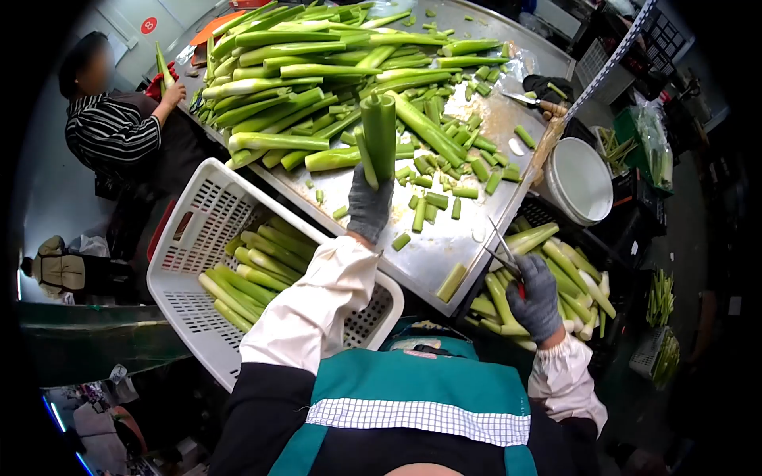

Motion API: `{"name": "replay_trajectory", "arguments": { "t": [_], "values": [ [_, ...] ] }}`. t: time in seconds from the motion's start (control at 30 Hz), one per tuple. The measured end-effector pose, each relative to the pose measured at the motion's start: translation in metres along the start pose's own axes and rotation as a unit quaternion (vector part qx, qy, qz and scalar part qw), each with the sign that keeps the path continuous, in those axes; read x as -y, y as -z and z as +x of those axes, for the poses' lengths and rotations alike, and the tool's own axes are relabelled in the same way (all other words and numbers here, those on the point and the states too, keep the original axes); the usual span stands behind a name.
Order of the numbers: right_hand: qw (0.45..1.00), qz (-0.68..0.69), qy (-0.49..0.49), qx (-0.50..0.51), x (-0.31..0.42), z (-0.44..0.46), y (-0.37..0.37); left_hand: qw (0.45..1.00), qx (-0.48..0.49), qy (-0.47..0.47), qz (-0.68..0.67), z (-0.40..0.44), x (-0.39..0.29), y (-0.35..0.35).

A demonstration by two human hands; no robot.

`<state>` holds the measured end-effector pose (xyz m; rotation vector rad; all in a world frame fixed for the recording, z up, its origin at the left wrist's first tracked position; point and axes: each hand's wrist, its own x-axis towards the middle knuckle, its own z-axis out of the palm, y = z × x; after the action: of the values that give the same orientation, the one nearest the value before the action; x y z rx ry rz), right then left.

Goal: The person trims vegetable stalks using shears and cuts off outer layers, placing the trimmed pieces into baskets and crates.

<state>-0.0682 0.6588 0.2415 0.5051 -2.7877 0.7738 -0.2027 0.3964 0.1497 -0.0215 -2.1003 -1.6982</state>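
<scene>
In a grey glove, my left hand [370, 208] is closed around the lower end of a thick green stalk [379, 131], which stands up over the near part of the metal table [413, 266]. My right hand [536, 297], also gloved in grey, grips scissors [502, 252] by their red handles, with the blades apart and pointing up and left beside the table corner. Beyond the held stalk lies a large pile of green stalks [278, 103]. Short cut pieces [432, 198] are scattered on the metal between the two hands.
A white basket [171, 258] with peeled stalks stands left of my left arm. More stalks [567, 278] lie beneath my right hand. A white bucket [581, 181] is at the right. A knife [548, 105] rests near the table's right edge. Another person [115, 139] stands at the far left.
</scene>
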Motion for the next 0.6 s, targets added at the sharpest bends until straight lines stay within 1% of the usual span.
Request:
{"name": "replay_trajectory", "arguments": {
  "t": [0.03,0.07,0.13,0.17,0.2,0.23,0.27,0.3,0.33,0.37,0.4,0.5,0.6],
  "values": [
    [1.000,0.006,0.006,0.004,-0.002,0.018,0.003,0.999,0.021,-0.016,-0.044,-0.001,-0.010,0.001],
    [1.000,0.010,0.011,0.009,-0.003,0.034,0.007,0.991,0.036,-0.035,-0.127,-0.007,-0.020,0.000],
    [0.999,-0.016,0.034,0.018,-0.010,0.062,0.012,0.982,0.169,-0.060,-0.061,-0.010,-0.034,0.016],
    [0.998,-0.030,0.059,0.007,-0.011,0.074,0.013,0.978,0.208,-0.015,-0.023,-0.012,-0.046,0.021],
    [0.995,-0.043,0.086,-0.002,-0.009,0.086,0.016,0.974,0.227,-0.009,-0.007,-0.014,-0.059,0.025],
    [0.996,-0.038,0.075,0.027,-0.008,0.095,0.019,0.969,0.248,-0.003,0.000,-0.015,-0.065,0.028],
    [0.995,-0.022,0.091,0.021,-0.005,0.103,0.021,0.963,0.268,0.003,0.009,-0.016,-0.069,0.031],
    [0.993,-0.015,0.109,0.032,-0.005,0.111,0.021,0.964,0.264,0.002,0.004,-0.017,-0.074,0.033],
    [0.991,-0.007,0.127,0.043,-0.005,0.117,0.020,0.956,0.295,-0.004,0.008,-0.017,-0.079,0.035],
    [0.988,-0.009,0.155,0.030,-0.004,0.122,0.019,0.945,0.326,-0.011,0.012,-0.018,-0.080,0.035],
    [0.983,-0.011,0.181,0.016,-0.004,0.126,0.018,0.936,0.350,0.019,0.031,-0.018,-0.080,0.034],
    [0.976,-0.012,0.215,0.038,-0.004,0.135,0.024,0.932,0.362,0.006,0.009,-0.019,-0.071,0.035],
    [0.967,-0.027,0.248,0.047,-0.009,0.141,0.028,0.922,0.386,0.014,0.001,-0.017,-0.072,0.034]
  ]
}}
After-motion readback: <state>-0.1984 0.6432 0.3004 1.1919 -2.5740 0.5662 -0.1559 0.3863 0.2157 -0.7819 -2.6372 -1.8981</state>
